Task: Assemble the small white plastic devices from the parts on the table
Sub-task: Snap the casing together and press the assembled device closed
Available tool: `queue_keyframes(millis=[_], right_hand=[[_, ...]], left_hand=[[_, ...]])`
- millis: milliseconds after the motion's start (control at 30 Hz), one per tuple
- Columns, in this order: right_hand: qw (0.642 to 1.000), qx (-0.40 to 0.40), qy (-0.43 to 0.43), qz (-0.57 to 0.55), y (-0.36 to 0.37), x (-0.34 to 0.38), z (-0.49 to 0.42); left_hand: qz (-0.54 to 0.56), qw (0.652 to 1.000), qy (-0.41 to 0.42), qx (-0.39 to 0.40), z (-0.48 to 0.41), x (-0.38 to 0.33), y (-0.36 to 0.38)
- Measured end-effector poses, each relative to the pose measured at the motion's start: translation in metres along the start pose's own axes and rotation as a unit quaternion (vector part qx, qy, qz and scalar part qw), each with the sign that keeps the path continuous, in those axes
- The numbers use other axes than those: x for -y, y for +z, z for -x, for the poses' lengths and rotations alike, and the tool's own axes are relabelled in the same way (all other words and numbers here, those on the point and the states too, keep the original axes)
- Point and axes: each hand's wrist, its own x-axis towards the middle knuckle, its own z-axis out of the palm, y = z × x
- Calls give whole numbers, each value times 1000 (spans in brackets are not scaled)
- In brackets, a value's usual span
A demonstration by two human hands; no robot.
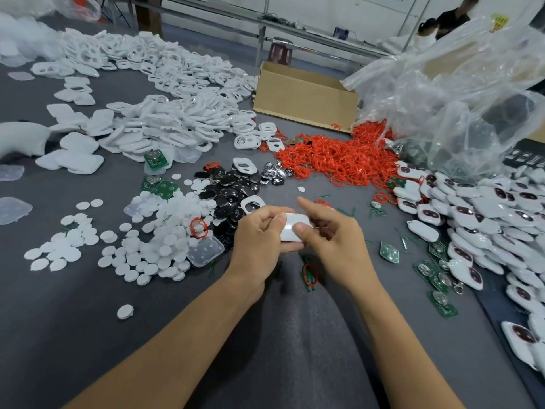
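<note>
Head: left hand (259, 240), right hand (334, 242) grip device (292, 221); discs (153, 240) beside; rings (333, 160) beyond.

At the centre, the left hand (259, 234) and right hand (333, 240) grip one white case (295, 228) between them above the grey table (88, 320), the right thumb pressed on its top and the forefinger straight. White discs (153, 249) lie at 9 o'clock, white shells (165, 107) at 11, black pieces (227, 187) and red rings (333, 160) at 12, a cardboard box (303, 98) beyond them, finished cases (486, 225) at 3, green circuit boards (389, 252) at 4
</note>
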Motion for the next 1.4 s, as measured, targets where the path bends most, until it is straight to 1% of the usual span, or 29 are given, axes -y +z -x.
queue_keyframes(millis=[67, 133, 200, 267, 333, 400, 433, 500, 533, 600, 733, 833, 900, 1000, 1200, 1400], right_hand=[[996, 26, 52, -68, 0, 1, 0], [986, 42, 86, -139, 0, 2, 0], [983, 32, 90, -160, -1, 2, 1], [984, 9, 81, -158, -1, 2, 1], [992, -33, 44, -114, 3, 4, 1], [995, -93, -25, -11, 8, 4, 2], [990, -117, -59, 43, 9, 4, 3], [979, -131, -113, 106, 11, 4, 5], [979, -120, -124, 104, 11, 3, 5], [989, -92, -99, 55, 11, 6, 7], [995, -93, 25, -38, 8, 7, 4], [983, -17, 116, -140, 2, 8, 3], [975, 20, 143, -171, -2, 7, 3], [978, 40, 138, -154, -4, 7, 3], [978, 21, 143, -152, -2, 9, 6], [992, -5, 105, -73, 6, 8, 6]], left_hand=[[-10, 1000, 17, -1, 1, 1, 1], [-26, 999, 32, 2, 2, 1, 1], [-30, 999, 38, 10, 3, 2, 1], [-19, 999, 38, 19, 4, 1, 2], [1, 999, 33, 14, 4, 1, 3], [49, 999, 13, 1, 3, 1, 3], [76, 997, 1, 0, 2, 1, 4], [109, 994, -12, 10, 0, 1, 2], [113, 993, -13, 11, -1, 0, 1], [104, 995, -6, 4, -2, 0, -2], [55, 998, 26, 16, -1, -1, -2], [10, 999, 40, 24, 2, -2, -3], [-18, 998, 44, 30, 2, -2, -3], [-43, 998, 41, 38, 4, -2, -3], [-65, 996, 37, 50, 4, -3, -3], [-64, 997, 42, 34, 4, -3, -3]])
